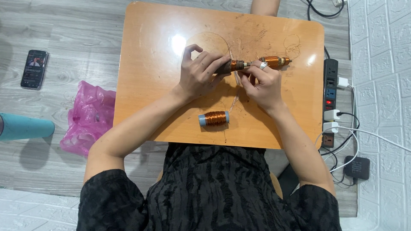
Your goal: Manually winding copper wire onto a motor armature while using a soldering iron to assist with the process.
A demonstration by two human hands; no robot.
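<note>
Over a glossy, scratched orange wooden table (154, 85) with rounded corners, both hands meet near the middle. The left hand (199, 75) curls its fingers around the dark end of a small motor armature (252, 64), a slim metal shaft carrying shiny copper windings, thumb lifted clear above. The right hand (261, 83), a ring on one finger, pinches with thumb and fingertips pressed together right at the shaft's middle, where a thin, nearly transparent copper wire (235, 96) trails down toward the person. The armature lies level, running left to right, its far copper winding poking out beyond the right hand's knuckles. Just below the hands sits a spool of copper wire (214, 118) with pale blue ends, lying on its side, apart from both wrists. Plenty of bare tabletop to the left; the right edge is closer, with a power strip (330, 100) just past it. On the grey floor lie a pink plastic bag (87, 117) and a phone (34, 69).
</note>
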